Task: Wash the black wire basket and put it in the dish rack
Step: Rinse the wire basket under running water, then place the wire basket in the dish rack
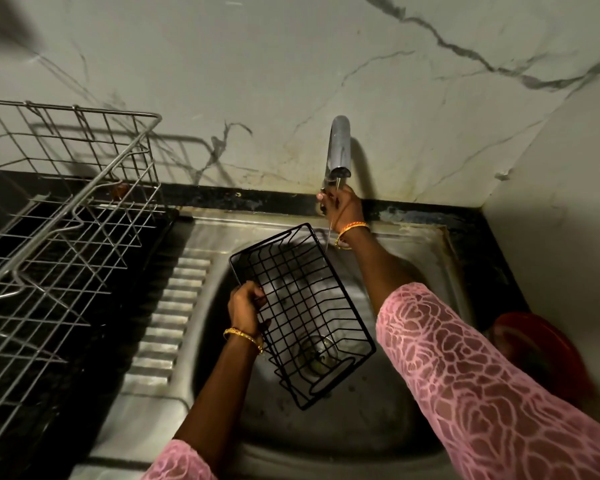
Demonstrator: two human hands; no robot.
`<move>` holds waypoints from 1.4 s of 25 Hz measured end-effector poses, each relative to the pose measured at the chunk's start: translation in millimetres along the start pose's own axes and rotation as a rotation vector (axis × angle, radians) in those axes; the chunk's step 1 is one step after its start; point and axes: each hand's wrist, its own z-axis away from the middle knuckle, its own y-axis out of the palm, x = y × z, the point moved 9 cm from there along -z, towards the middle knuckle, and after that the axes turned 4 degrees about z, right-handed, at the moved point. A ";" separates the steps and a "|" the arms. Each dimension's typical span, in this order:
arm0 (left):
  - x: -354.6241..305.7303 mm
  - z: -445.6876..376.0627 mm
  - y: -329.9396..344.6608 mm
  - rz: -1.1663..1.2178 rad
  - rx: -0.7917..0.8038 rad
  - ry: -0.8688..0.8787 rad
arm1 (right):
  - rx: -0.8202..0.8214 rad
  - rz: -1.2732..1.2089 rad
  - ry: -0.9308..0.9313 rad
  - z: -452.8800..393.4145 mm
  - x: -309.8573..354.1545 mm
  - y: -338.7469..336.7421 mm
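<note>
The black wire basket [303,313] hangs tilted over the steel sink [329,431], its open side facing up and right. My left hand [246,306] grips the basket's left rim. My right hand [340,204] reaches to the back of the sink and holds the tap handle under the chrome tap spout [340,147]. A thin stream of water [330,233] falls from the spout to the basket's far corner. The silver dish rack [63,216] stands empty on the dark counter at the left.
The ribbed drainboard [167,323] lies between the rack and the sink bowl. A red plastic object [548,355] sits at the sink's right edge, partly behind my right sleeve. A marble-pattern wall runs behind the tap. The drain [317,355] shows through the basket wires.
</note>
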 end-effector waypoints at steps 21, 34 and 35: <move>-24.2 110.2 47.9 -0.488 0.441 0.828 | 0.349 -0.930 1.039 206.6 -41.9 -64.9; -11.8 198.5 42.2 -1.152 0.426 1.495 | 0.347 -0.444 0.925 255.0 -42.0 -127.2; -9.2 199.6 37.3 -1.149 0.391 1.427 | 0.277 -0.500 0.895 261.2 -43.8 -127.5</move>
